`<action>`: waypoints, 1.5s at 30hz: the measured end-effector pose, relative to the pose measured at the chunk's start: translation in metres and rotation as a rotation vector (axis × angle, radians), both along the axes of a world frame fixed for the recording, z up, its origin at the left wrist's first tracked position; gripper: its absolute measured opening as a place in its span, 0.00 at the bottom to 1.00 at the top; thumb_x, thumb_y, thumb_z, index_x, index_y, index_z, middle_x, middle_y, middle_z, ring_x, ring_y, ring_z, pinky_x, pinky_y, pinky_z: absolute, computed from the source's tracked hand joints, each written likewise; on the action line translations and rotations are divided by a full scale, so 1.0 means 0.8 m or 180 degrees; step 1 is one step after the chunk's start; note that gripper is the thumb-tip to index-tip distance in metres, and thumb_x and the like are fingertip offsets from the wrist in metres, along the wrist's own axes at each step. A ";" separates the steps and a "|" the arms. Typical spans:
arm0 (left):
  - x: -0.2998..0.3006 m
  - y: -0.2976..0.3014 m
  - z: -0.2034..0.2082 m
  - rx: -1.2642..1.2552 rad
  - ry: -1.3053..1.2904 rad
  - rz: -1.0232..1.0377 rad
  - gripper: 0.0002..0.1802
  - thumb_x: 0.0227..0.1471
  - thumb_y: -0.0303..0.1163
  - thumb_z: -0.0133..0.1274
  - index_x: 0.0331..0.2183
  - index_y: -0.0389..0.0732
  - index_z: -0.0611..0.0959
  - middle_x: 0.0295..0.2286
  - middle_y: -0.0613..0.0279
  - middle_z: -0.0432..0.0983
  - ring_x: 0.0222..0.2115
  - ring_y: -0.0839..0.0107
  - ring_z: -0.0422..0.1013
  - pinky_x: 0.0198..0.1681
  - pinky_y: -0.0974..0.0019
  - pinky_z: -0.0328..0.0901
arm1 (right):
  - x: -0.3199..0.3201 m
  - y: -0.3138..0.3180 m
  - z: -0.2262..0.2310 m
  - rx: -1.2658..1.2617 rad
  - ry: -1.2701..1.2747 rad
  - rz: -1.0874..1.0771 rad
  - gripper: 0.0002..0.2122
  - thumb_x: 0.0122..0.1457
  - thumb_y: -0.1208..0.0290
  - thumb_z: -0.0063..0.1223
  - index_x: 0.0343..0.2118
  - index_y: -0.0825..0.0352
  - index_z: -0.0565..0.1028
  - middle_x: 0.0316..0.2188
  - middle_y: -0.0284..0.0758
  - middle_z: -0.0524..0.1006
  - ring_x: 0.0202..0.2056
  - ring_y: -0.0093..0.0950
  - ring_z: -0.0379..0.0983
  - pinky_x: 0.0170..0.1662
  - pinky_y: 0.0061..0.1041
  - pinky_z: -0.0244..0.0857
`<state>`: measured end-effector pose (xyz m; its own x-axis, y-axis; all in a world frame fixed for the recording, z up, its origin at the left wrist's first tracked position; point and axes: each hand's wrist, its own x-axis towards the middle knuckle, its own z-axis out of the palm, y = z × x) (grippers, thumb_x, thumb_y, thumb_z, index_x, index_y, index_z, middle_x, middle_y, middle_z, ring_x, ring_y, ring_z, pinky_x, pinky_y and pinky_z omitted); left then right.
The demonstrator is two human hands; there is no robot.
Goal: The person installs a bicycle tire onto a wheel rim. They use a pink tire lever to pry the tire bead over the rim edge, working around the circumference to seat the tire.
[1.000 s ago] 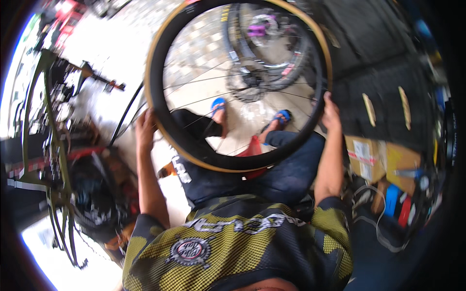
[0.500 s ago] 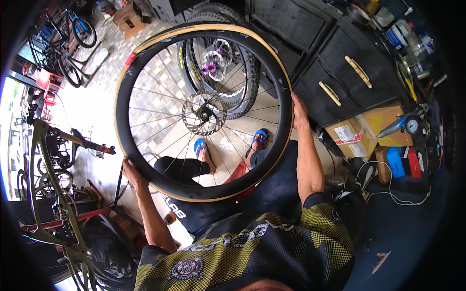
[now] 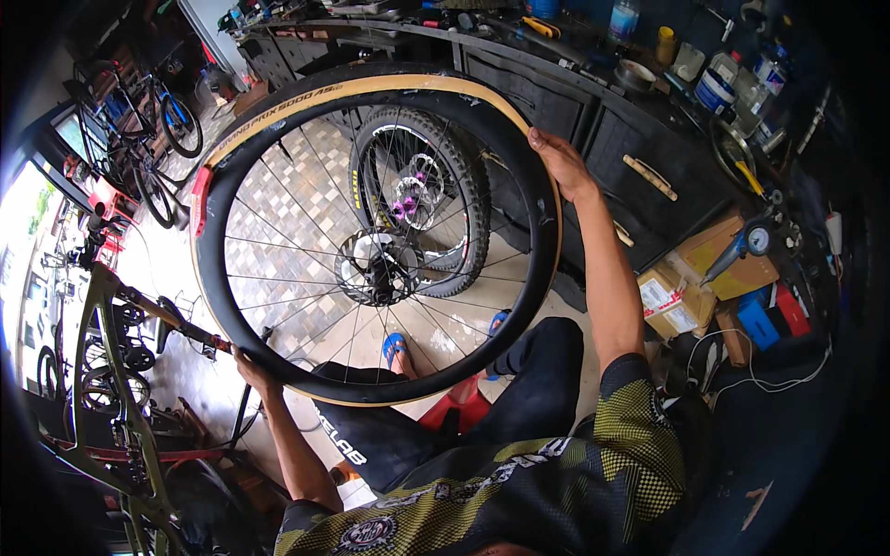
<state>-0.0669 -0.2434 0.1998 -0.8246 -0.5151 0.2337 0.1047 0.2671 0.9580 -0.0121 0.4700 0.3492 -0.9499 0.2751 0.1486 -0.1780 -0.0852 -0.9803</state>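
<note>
We have a spoked wheel (image 3: 378, 273) held up over our lap, tilted, its face toward us. Left hand (image 3: 255, 371) grasps its lower-left edge; right hand (image 3: 563, 165) grasps the upper-right edge, thumb on the near side. Fingers partly hidden behind, but both grips read as closed on it. Tan-walled tire (image 3: 371, 85) shows widest along the top; a red piece (image 3: 200, 199) sits on its left edge. Disc rotor (image 3: 353, 269) at the hub. Beyond, seen through the spokes: a knobby tire (image 3: 476, 204) on another wheel, near the dark cabinet (image 3: 603, 185). Olive bike frame (image 3: 102, 306) to our left, cartons (image 3: 728, 269) and a blue gauge tool (image 3: 732, 250) to our right. Red seat (image 3: 454, 410) shows between our legs.
</note>
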 end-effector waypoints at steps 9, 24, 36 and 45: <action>-0.006 -0.032 0.041 -0.0203 0.0079 0.0087 0.33 0.73 0.55 0.42 0.52 0.31 0.81 0.43 0.54 0.78 0.43 0.66 0.74 0.49 0.61 0.68 | 0.016 -0.056 0.047 0.0380 -0.0030 -0.0257 0.25 0.72 0.47 0.52 0.51 0.68 0.83 0.39 0.29 0.83 0.41 0.18 0.75 0.47 0.21 0.71; -0.062 0.431 0.481 -0.4523 0.3156 -0.1859 0.39 0.59 0.65 0.53 0.51 0.37 0.80 0.43 0.48 0.81 0.46 0.47 0.78 0.51 0.48 0.71 | 0.074 -0.106 0.124 0.1437 0.0604 -0.0610 0.23 0.73 0.52 0.53 0.45 0.73 0.83 0.32 0.26 0.77 0.36 0.16 0.68 0.42 0.20 0.63; -0.042 0.486 0.462 -0.4639 0.3583 -0.1921 0.32 0.59 0.63 0.55 0.37 0.39 0.79 0.32 0.57 0.80 0.35 0.57 0.81 0.38 0.57 0.74 | 0.077 -0.145 0.218 0.2921 0.0392 -0.1051 0.26 0.67 0.51 0.61 0.52 0.75 0.79 0.41 0.48 0.84 0.38 0.33 0.81 0.44 0.30 0.72; -0.043 0.523 0.460 -0.3836 0.2664 -0.2439 0.22 0.68 0.51 0.51 0.38 0.39 0.81 0.25 0.46 0.81 0.28 0.41 0.78 0.31 0.44 0.72 | 0.064 -0.123 0.179 0.2913 0.0735 -0.1472 0.20 0.66 0.47 0.58 0.42 0.62 0.82 0.31 0.44 0.83 0.33 0.47 0.80 0.36 0.42 0.69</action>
